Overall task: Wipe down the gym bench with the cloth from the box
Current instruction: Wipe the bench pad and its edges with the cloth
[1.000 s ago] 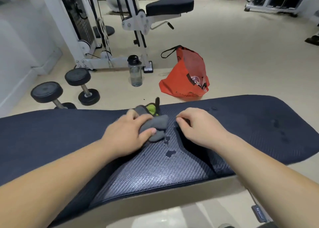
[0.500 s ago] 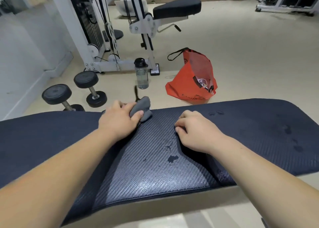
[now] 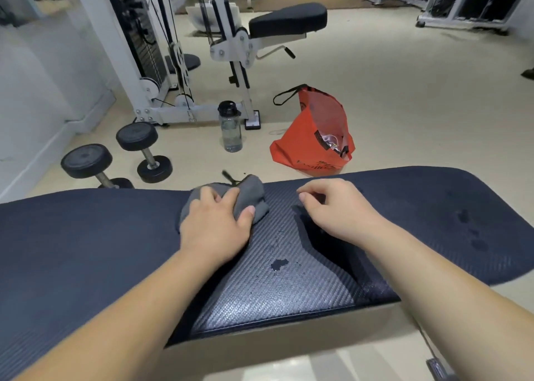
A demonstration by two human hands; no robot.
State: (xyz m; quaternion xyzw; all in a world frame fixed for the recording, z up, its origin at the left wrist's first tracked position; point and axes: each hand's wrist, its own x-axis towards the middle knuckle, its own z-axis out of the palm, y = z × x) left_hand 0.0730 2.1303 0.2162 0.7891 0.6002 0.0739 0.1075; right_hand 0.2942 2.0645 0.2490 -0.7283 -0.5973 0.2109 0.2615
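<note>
A pale gym floor with white cable machines lies beyond the long padded bench, navy, with a woven, carbon-like texture, that crosses the view.

The main risk, as I judge it, is an unfinished wipe. A dark puddle with small droplets round it sits on the pad nearer the person than the left hand and towards its thumb side, and a scatter of damp marks shows well beyond the right hand, towards the bench's far end. Strokes kept near the far edge would miss both. The soft grey cloth is bunched rather than spread, so it covers little and may only smear water along the weave. It also overhangs the bench's far edge; a push further that way could drop it onto the floor, where a clear plastic water bottle with a black lid stands beyond the fingertips. A thin black strap pokes out just past the cloth; what it belongs to is unclear.

The cloth lies under and ahead of the left hand, whose fingers and thumb curl over it, gripping it and pressing it to the pad. Its loose end bulges out past the thumb. The right hand holds nothing, fingers loosely curled, apart from the cloth on the thumb side; whether its fingertips touch the pad I cannot tell.
</note>
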